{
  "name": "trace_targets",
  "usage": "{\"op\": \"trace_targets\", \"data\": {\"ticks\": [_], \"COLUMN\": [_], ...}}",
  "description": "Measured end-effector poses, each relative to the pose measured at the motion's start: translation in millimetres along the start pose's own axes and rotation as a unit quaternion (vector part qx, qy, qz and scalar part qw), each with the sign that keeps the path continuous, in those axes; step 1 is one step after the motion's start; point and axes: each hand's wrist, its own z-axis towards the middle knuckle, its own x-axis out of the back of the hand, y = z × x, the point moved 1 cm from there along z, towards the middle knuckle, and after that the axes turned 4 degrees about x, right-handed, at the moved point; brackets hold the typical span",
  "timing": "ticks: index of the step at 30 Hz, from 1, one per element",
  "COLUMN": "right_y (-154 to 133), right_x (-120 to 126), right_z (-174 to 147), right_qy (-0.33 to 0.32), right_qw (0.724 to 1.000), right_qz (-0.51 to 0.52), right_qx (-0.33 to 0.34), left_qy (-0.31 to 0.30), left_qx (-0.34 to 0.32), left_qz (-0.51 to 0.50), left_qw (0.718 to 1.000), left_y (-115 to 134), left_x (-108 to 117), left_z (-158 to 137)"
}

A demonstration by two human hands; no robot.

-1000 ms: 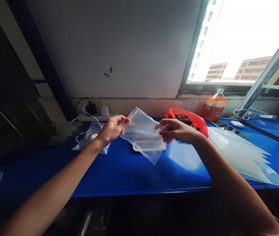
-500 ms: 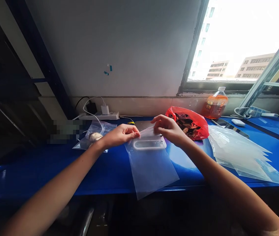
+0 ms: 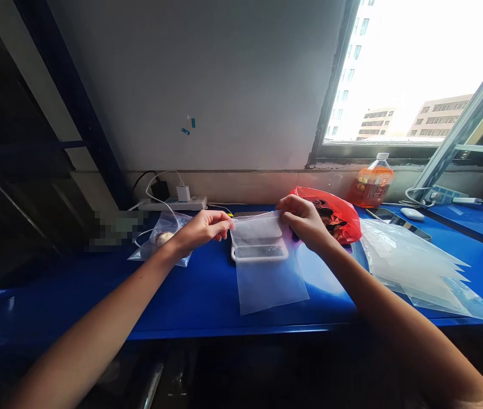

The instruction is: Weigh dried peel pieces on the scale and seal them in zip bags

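Both hands hold a translucent plastic bag [image 3: 269,284] by its top corners, stretched flat and hanging over the blue table. My left hand [image 3: 207,228] pinches the left corner between thumb and fingers. At the right corner, my right hand [image 3: 303,218] is closed on the bag. Behind the bag, seen through it, sits a white kitchen scale [image 3: 284,250] with a dark display strip. To the right of it, partly behind my right hand, a red plastic bag [image 3: 347,213] holds dark dried pieces. A clear bag with a pale round item [image 3: 164,238] lies beyond my left wrist.
A fanned stack of clear plastic bags [image 3: 407,261] lies at the right. Behind it are a phone [image 3: 411,227], a white earphone case [image 3: 412,213] and a bottle of orange drink [image 3: 374,182]. A power strip [image 3: 198,203] with chargers stands along the wall on the blue table [image 3: 181,307].
My hands have moved apart, pulling the bag's top edge straight and taut. My right hand has shifted right, and the bag's lower edge has risen.
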Motion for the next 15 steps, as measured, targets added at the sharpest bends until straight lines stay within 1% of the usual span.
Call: {"op": "trace_targets", "data": {"ticks": [3, 5, 7, 9, 10, 12, 13, 15], "right_y": [-1, -4, -8, -12, -14, -16, -16, -15], "right_x": [1, 0, -3, -11, -15, -26, -30, -38], "right_z": [1, 0, -3, -8, -11, -17, -20, -24], "right_qy": [-0.004, -0.005, -0.013, -0.044, -0.068, -0.126, -0.151, -0.177], "right_qw": [0.998, 0.988, 0.964, 0.937, 0.926, 0.916, 0.914, 0.916], "right_qz": [-0.056, -0.142, -0.238, -0.304, -0.320, -0.323, -0.316, -0.300], "right_qx": [0.019, 0.057, 0.116, 0.169, 0.187, 0.205, 0.207, 0.198], "left_qy": [0.021, 0.049, 0.078, 0.084, 0.077, 0.058, 0.052, 0.054], "left_qx": [-0.013, -0.027, -0.052, -0.089, -0.109, -0.145, -0.160, -0.184], "left_qz": [0.025, 0.075, 0.158, 0.240, 0.267, 0.290, 0.292, 0.292], "left_qw": [0.999, 0.996, 0.983, 0.963, 0.954, 0.944, 0.941, 0.937], "left_y": [0, 0, -1, 0, 0, 2, 2, 2], "left_x": [-2, -5, -11, -20, -26, -35, -39, -44], "left_z": [0, 0, -1, -4, -5, -9, -11, -13]}}
